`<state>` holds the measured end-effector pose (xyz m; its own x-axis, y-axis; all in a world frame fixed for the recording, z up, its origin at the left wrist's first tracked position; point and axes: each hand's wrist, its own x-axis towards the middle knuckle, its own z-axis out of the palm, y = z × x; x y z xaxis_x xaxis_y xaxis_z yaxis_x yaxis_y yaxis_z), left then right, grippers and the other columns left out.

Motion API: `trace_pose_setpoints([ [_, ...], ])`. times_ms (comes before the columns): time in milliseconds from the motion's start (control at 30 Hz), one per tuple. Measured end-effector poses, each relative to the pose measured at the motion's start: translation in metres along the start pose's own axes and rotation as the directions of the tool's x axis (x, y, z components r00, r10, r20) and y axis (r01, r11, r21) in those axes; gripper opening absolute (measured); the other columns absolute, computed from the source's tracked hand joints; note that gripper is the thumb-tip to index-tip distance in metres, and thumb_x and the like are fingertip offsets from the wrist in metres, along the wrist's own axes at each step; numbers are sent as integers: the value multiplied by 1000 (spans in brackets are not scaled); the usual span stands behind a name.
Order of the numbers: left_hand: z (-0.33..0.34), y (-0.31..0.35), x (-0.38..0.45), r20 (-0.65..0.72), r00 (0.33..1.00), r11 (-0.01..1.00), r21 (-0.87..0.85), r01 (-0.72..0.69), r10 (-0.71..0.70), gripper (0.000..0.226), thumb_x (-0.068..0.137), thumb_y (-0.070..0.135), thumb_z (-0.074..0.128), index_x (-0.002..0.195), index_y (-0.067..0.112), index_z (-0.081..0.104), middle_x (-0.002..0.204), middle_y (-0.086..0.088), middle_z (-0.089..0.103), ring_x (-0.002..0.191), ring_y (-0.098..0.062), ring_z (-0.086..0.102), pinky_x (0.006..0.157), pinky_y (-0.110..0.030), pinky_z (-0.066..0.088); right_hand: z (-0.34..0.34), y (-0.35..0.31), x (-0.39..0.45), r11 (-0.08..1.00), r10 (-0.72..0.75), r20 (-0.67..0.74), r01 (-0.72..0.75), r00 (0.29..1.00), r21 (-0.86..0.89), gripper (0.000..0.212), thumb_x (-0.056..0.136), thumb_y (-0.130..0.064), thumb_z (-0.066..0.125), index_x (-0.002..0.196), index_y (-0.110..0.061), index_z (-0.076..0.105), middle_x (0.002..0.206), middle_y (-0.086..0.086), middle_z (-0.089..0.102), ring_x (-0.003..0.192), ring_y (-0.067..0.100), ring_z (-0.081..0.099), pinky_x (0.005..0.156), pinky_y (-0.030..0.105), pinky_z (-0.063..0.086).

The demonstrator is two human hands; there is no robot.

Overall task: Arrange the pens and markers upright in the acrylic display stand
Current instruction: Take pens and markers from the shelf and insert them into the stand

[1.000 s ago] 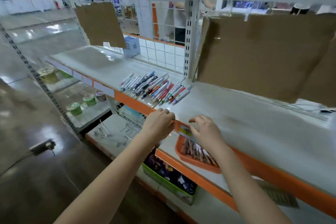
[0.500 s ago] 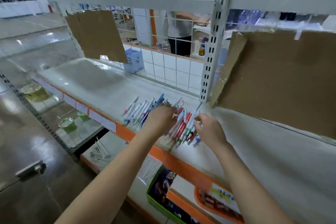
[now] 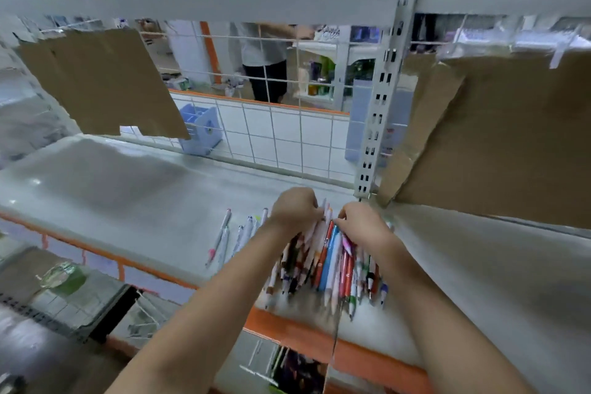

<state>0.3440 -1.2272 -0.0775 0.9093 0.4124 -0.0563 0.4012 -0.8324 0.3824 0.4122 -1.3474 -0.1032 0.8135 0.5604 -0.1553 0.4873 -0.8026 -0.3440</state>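
The bundle of pens and markers (image 3: pixel 329 262) lies flat on the white shelf (image 3: pixel 134 201), close to its orange front edge. Their long axes run front to back: the tips point toward the person, the far ends toward the back of the shelf. They are slim barrels in white, red, orange, blue, pink and green, pressed side by side and fanning slightly at the near end; motion blur hides finer detail. The left hand (image 3: pixel 295 209) and the right hand (image 3: pixel 363 222) meet at the far end of the bundle, both with fingers curled around the pens there. A few loose pens (image 3: pixel 238 235) lie just to the left of the bundle, roughly parallel to it. A light blue organizer (image 3: pixel 201 129) stands at the back left against the wire grid. Brown cardboard sheets (image 3: pixel 102 80) hang from the upper shelf. Beyond the grid another person (image 3: pixel 262 51) stands at a further shelf.
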Motion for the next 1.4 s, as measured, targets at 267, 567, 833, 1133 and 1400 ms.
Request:
trace_pose_setpoints([
  [267,-20,-19,34,277,943,976,-165,-144,186,37,73,15,62,50,15,34,48,0,26,44,-15,24,49,-26,19,-11,-20,12,980,194,72,-196,978,32,28,80,-7,52,54,-11,40,58,4,41,53,18,42,46,25,29],
  [567,-27,-1,32,183,894,834,-474,-283,408,4,83,22,64,80,19,62,73,6,64,64,-8,63,66,-22,54,-22,-21,-47,831,431,-346,-217,833,512,14,86,-24,60,86,-10,63,80,0,63,74,17,57,61,26,42],
  [833,-13,93,-16,189,756,671,-626,-399,626,10,80,15,67,79,19,58,75,-1,63,76,-24,65,77,-44,56,-51,20,-144,789,570,-441,-312,693,530,11,87,-23,59,95,-17,57,82,-4,59,81,18,57,63,26,38],
  [1133,44,228,-123,168,541,486,-700,-523,824,10,78,12,64,87,10,60,85,-7,67,79,-23,64,75,-48,54,-62,116,-301,702,707,-515,-390,485,596,13,86,-21,64,91,-18,52,83,-6,59,79,15,57,63,22,44],
  [1400,96,336,-211,159,454,416,-726,-548,877,17,77,19,64,94,16,62,88,3,69,81,-15,63,74,-31,47,-74,204,-419,646,762,-512,-404,397,648,18,85,-11,64,97,-18,52,85,-6,61,79,13,61,72,31,50],
])
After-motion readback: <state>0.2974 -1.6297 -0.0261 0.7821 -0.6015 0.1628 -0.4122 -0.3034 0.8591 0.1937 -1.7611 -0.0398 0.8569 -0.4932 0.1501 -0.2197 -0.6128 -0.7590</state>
